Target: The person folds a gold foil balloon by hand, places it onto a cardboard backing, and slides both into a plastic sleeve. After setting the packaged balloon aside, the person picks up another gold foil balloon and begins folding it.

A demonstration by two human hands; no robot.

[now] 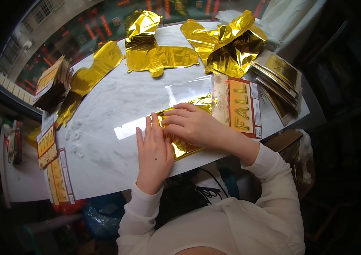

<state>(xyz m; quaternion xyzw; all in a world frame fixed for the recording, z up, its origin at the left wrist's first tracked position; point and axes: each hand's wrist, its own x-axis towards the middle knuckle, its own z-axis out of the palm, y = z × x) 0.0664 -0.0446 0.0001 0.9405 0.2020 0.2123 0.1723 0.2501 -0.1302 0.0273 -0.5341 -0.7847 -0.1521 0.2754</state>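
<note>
A folded gold foil piece [184, 148] lies on the marble-patterned table at its near middle, partly under both hands. My left hand [155, 151] rests flat on its left end, fingers stretched out and pointing away from me. Across its top lies my right hand [193, 125], with bent fingers pressed on the foil close to my left fingertips; whether they pinch anything is hidden. Beside the foil on the right is a printed "FALL" card [241, 108]. A clear plastic sleeve [189, 91] extends left from the card, around and behind the foil.
Flat gold foil balloons [159, 57] lie along the far edge, with a crumpled one [231, 46] at right. Packed foil stacks [280, 80] stand far right. Card stacks [50, 83] and loose "FALL" cards [60, 180] line the left edge. Small clear pieces [75, 136] lie near them.
</note>
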